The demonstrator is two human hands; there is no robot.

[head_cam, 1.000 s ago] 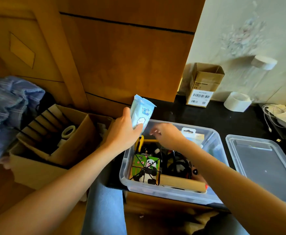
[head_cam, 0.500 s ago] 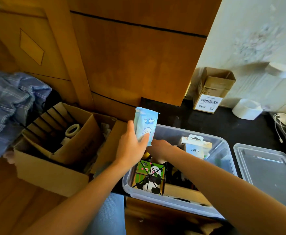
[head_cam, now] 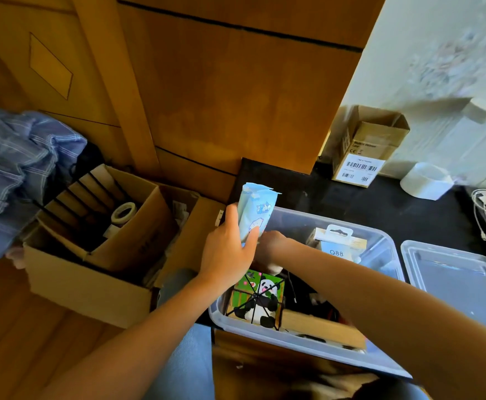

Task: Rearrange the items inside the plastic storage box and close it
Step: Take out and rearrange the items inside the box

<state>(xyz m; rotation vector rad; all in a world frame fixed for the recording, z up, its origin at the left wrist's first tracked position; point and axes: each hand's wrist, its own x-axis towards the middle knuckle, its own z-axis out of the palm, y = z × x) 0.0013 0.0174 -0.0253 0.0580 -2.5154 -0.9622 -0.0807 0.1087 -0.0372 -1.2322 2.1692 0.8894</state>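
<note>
Box [head_cam: 386, 241], open on the black counter, lid [head_cam: 463, 284] just right of it. Left hand [head_cam: 227, 252] grips a blue pack [head_cam: 256, 215] upright above the box's far-left corner. Right hand [head_cam: 270, 243], reaching in beside it; grip cannot be told. Card [head_cam: 337, 246] right of the hands reads "Q88".

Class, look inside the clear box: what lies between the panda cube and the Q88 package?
In the head view, the right hand and forearm cross that stretch of the box, between the panda cube and the Q88 package, above dark cables.
</note>
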